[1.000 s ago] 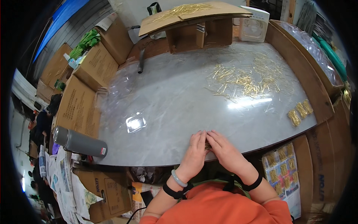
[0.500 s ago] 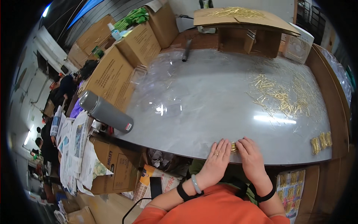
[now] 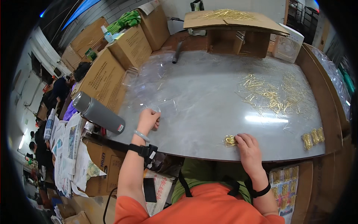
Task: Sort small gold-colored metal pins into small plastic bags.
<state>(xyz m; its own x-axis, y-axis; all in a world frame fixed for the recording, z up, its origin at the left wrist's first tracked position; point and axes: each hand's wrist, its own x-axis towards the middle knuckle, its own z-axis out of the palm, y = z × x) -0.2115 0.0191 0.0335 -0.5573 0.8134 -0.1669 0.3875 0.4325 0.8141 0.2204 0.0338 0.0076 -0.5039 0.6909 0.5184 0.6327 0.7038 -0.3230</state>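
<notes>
On the grey tabletop near its front edge lies a small bundle of gold wire pins (image 3: 230, 140). My right hand (image 3: 250, 149) holds the bundle's right end, with the fingers bent down around it. My left hand (image 3: 148, 120) is off to the left over the table, fingers curled closed. Whatever may be inside that hand is hidden. Just beyond it lie clear plastic bags (image 3: 143, 87). A heap of loose gold wire pins (image 3: 270, 95) spreads over the right part of the table. Several finished-looking bundles (image 3: 313, 138) stand in a row at the right front corner.
A grey thermos (image 3: 99, 112) leans at the left edge beside cardboard boxes (image 3: 100, 82). At the back, a cardboard shelf (image 3: 238, 26) carries more pins, next to a white fan (image 3: 288, 43). A dark tube (image 3: 177, 52) lies at the far left. A board (image 3: 324, 93) borders the right side.
My left hand has left the bundle and moved left toward the plastic bags, its fingers now curled. My right hand stays at the bundle, which is now more exposed. The whole view has shifted slightly.
</notes>
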